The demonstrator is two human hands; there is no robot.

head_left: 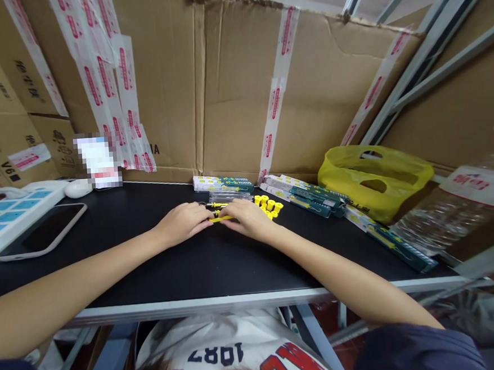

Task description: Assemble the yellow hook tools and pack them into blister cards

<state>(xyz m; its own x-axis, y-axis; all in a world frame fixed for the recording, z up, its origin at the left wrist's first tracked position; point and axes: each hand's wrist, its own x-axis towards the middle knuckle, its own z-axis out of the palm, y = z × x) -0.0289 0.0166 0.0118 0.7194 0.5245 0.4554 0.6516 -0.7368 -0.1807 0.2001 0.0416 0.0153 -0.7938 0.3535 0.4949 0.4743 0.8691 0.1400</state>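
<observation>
Between my two hands, low over the middle of the black table (235, 264), is a thin yellow piece (221, 218). My left hand (186, 220) pinches its left end, and my right hand (244, 214) has its fingers closed on the right end. Just behind the fingertips lie slim rods with yellow parts (218, 205), partly hidden by the hands. Several small yellow spool-shaped pieces (269, 206) sit in a cluster right beside my right hand. Clear plastic tubes (231, 195) lie behind my hands.
Green-and-white slim boxes (224, 184) lie at the back, with more boxes (311, 194) to the right. A yellow plastic bag (373, 182) and a large clear bottle (455, 204) stand right. On the left are a phone (42, 230) and a power strip (20, 209). Cardboard (231, 84) walls the back.
</observation>
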